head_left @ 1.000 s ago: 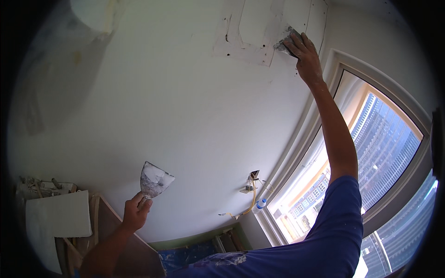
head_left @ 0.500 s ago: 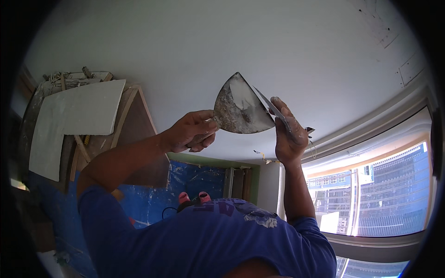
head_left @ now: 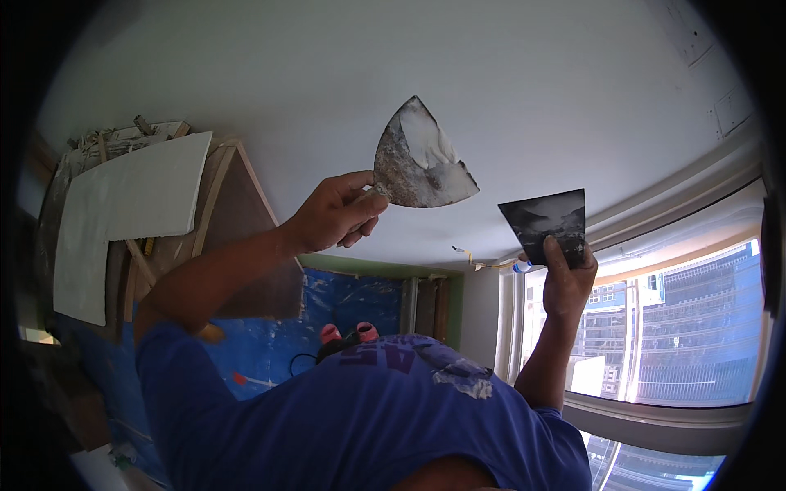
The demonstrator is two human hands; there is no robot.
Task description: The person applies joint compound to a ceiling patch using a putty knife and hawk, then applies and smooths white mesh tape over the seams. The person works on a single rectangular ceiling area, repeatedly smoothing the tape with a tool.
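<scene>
My left hand [head_left: 332,214] grips a wide putty knife [head_left: 409,172], its blade raised and streaked with rough grime and a patch of white compound. To the right and a little lower, my right hand [head_left: 565,278] holds a darker, flat scraper [head_left: 540,217] upright, thumb on its face and fingers mostly hidden behind. The two blades are apart, both seen against a plain white wall [head_left: 286,98].
Boards and timber [head_left: 131,188] lean at the left. Blue sheeting [head_left: 344,295] covers the floor beside pink cylindrical items [head_left: 366,331]. A window [head_left: 655,327] fills the lower right, a small bottle [head_left: 521,267] near its frame. Screwed patches [head_left: 729,110] show upper right.
My right hand came down from the patched wall to the left knife's blade, then moved rightward away from it. My left hand rose and turned its blade, which now sits slightly higher.
</scene>
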